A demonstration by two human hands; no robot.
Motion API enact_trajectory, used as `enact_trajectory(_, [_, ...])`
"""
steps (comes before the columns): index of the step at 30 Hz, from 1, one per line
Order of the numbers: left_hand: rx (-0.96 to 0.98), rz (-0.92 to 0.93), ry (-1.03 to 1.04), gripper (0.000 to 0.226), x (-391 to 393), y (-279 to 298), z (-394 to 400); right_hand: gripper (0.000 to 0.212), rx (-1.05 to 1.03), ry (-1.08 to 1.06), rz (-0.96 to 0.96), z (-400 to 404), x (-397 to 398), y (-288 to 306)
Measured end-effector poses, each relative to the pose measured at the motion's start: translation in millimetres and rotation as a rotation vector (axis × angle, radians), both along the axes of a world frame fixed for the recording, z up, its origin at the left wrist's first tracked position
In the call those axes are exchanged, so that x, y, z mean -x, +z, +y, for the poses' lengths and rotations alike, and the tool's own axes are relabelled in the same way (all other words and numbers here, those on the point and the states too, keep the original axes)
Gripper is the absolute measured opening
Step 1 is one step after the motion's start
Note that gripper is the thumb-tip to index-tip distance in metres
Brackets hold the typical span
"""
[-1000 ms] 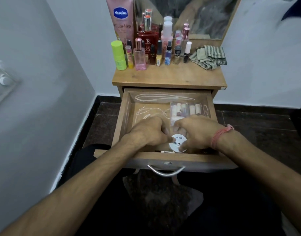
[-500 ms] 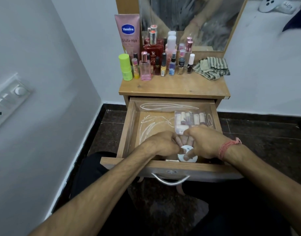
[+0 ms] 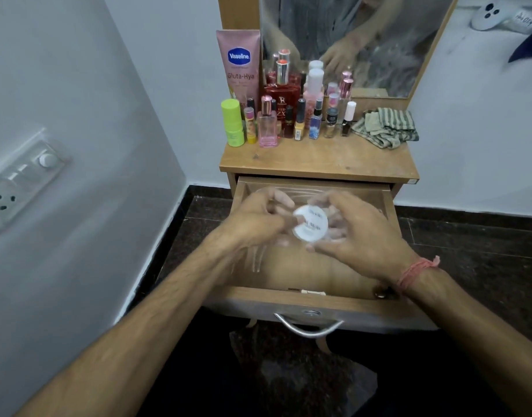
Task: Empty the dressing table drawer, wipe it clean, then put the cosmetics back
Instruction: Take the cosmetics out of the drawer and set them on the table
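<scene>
**Small white jar lifted over the open drawer, both hands blurred**

The dressing table stands against the wall with its wooden drawer pulled fully out toward the person. On the tabletop a crowd of cosmetics stands at the back left: a tall pink Vaseline tube, a lime-green stick, a red perfume bottle, a pink glass bottle and a row of small nail-polish bottles. A crumpled striped cloth lies at the back right, apart from the bottles.

The drawer floor looks mostly bare. Two small items lie against its front wall: a thin pale stick and a small dark round thing at the right corner, too small to name.

Above the drawer, the right hand curls its fingers around a small round white jar, its printed lid facing the camera. A clear, glassy shape seems to sit behind the jar in the same hand; blur hides what it is. The left hand is half closed just beside the jar; whether it holds anything I cannot tell.

The jar looks light, rigid and smooth, probably plastic, so it could slip if pinched by the lid face. Gripping round the rim, fingers opposed across its width, seems safest. The glass bottles would be heavier, breakable and easily toppled; each is best taken low on the body. The cloth is soft and can be bunched anywhere.
</scene>
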State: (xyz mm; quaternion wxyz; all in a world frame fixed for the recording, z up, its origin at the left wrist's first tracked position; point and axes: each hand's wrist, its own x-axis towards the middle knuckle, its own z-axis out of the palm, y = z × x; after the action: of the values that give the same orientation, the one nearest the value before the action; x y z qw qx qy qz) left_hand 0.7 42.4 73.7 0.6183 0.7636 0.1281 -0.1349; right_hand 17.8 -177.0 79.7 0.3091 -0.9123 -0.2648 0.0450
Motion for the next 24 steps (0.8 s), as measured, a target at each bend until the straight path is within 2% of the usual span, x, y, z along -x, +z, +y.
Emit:
enact_trajectory(3, [0.151,-0.141,0.225,0.031,-4,18,24,0.063,-0.243,-0.052,-0.046,35,-11,3])
enact_trajectory(6, [0.244,-0.265,0.438,0.027,-8,19,41,0.051,-0.496,-0.098,0.023,80,-30,4])
enact_trajectory(9, [0.295,-0.344,0.59,0.025,-12,12,55,0.047,-0.603,-0.101,0.076,117,-47,1])
enact_trajectory(13, [0.229,-0.393,0.624,0.028,-17,4,66,0.05,-0.499,-0.059,-0.041,143,-59,-8])
enact_trajectory(18, [-0.031,-0.415,0.585,0.037,-24,-5,76,0.056,-0.216,-0.033,-0.272,147,-63,-5])
enact_trajectory(24, [-0.115,-0.4,0.591,0.029,-33,-9,82,0.062,-0.018,0.042,-0.334,151,-70,-7])
